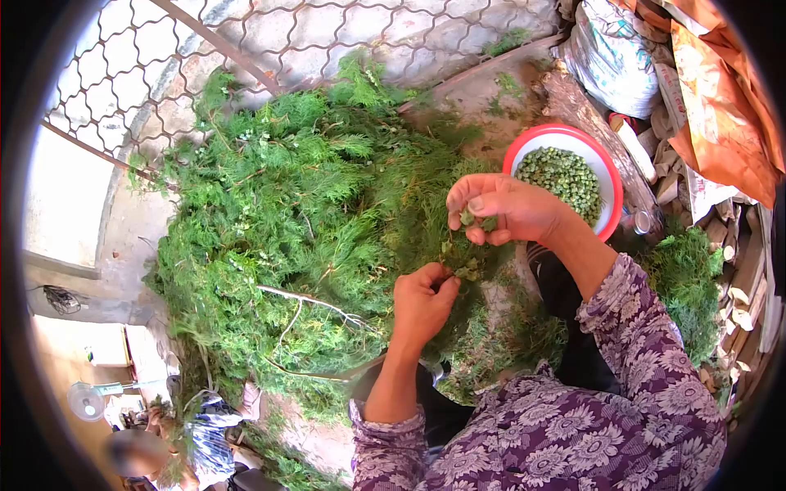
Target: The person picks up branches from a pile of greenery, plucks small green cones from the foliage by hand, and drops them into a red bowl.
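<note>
My left hand [425, 296] is closed, thumb against fingers, on a small green conifer sprig [467, 268] that sticks out toward the right. Just above and to the right, my right hand [499, 210] has its fingers curled around small green seed cones [477, 220]. Beyond that hand stands a red-rimmed white basin [608, 168] with a heap of green cones [559, 178] inside. A large pile of feathery green conifer branches [286, 188] spreads to the left of both hands.
Wire mesh [327, 41] borders the far side. White sacks [614, 57], an orange sheet [720, 98] and split firewood [741, 286] line the right. Another person [209, 438] sits at lower left near a fan [87, 401]. More greenery [684, 286] lies beside the firewood.
</note>
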The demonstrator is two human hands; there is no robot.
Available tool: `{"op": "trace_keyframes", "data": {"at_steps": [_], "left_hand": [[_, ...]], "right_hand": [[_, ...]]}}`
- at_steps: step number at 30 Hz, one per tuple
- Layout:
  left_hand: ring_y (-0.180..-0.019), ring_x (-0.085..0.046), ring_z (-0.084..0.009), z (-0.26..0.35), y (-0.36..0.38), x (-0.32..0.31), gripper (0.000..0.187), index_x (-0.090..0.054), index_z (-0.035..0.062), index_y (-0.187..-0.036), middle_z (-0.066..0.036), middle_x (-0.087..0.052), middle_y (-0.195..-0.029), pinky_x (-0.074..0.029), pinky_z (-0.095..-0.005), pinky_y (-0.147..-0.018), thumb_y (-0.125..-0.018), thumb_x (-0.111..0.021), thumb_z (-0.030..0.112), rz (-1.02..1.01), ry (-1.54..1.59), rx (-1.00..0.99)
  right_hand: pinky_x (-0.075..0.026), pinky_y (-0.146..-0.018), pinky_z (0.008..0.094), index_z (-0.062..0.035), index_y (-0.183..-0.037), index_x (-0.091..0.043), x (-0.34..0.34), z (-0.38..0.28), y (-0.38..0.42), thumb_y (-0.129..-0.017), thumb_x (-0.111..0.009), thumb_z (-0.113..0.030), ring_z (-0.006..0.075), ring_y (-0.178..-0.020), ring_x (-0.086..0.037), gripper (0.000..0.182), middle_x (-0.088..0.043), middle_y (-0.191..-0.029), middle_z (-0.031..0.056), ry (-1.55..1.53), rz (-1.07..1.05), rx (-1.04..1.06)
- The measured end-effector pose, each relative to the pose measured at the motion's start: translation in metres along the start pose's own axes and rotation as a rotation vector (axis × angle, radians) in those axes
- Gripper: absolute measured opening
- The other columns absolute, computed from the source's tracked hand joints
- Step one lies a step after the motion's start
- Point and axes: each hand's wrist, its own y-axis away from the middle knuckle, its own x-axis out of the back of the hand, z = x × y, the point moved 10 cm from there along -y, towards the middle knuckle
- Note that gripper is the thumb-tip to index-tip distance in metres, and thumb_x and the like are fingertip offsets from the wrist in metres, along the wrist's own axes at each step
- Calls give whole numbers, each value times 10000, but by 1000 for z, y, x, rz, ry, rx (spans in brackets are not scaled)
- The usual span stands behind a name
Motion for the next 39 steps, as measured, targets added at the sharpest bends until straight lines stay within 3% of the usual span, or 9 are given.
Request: {"op": "trace_keyframes", "data": {"at_steps": [3, 5, 9, 16, 18, 28, 31, 33, 39], "left_hand": [[-434, -450, -120, 1, -1, 6, 126, -577, -10, -695, -89, -512, -503, -381, -271, -456, -694, -618, 109, 56, -89, -14], [-428, -461, -141, 2, -2, 7, 122, -581, -9, -700, -100, -513, -503, -385, -279, -458, -690, -619, 106, 73, -100, -29], [-424, -494, -208, 11, -2, 6, 114, -593, -4, -714, -129, -518, -511, -401, -301, -464, -675, -623, 99, 117, -165, -129], [-429, -508, -211, 12, -3, 5, 106, -591, -7, -710, -129, -523, -513, -403, -305, -461, -674, -621, 88, 123, -145, -126], [-514, -408, -28, 5, -3, 1, 81, -554, -8, -674, 31, -491, -549, -341, -211, -472, -731, -587, 39, 45, -53, -51], [-515, -384, -17, 6, -2, 6, 89, -551, -3, -657, 47, -485, -555, -297, -190, -460, -732, -587, 26, 5, 10, -75], [-407, -439, -152, 8, -2, 9, 99, -548, -5, -647, -94, -473, -479, -368, -270, -446, -672, -616, 64, 31, -18, -117], [-506, -381, -20, 11, 0, 7, 85, -548, -4, -655, 42, -480, -538, -302, -199, -458, -724, -590, 23, -6, -24, -99], [-498, -387, -23, 12, 1, 9, 91, -542, -6, -643, 35, -479, -525, -317, -206, -455, -713, -593, 22, 11, -58, -113]], "right_hand": [[-329, -420, 177, -43, -856, -542, 0, 8, -5, -778, -593, -197, 69, -545, -487, 181, -549, -742, 24, 226, 4, -5], [-354, -435, 194, -35, -817, -552, 3, 16, -7, -733, -652, -236, 64, -543, -486, 241, -552, -700, 11, 527, 78, -73], [-360, -465, 223, -25, -720, -562, -1, 10, -9, -669, -715, -281, 61, -535, -449, 303, -513, -614, -2, 998, 157, 118], [-342, -429, 225, -21, -706, -570, 5, 16, -9, -694, -692, -258, 54, -487, -438, 266, -489, -552, -10, 811, 133, 27], [-330, -412, 217, -20, -708, -567, 9, 20, -9, -720, -670, -243, 53, -463, -432, 246, -486, -550, -11, 669, 113, -14], [-283, -373, 206, -48, -631, -536, 2, 26, -5, -774, -605, -246, 53, -417, -388, 254, -451, -502, -18, 474, -25, -94], [-270, -367, 206, -48, -604, -529, 0, 28, -5, -777, -595, -256, 49, -413, -382, 279, -446, -489, -14, 521, -65, -105], [-272, -368, 207, -46, -599, -529, -1, 28, -4, -776, -592, -257, 50, -413, -383, 282, -448, -491, -14, 539, -63, -108], [-285, -374, 212, -33, -608, -533, -6, 21, 0, -772, -591, -261, 53, -417, -391, 286, -450, -495, -19, 625, -58, -106]]}}
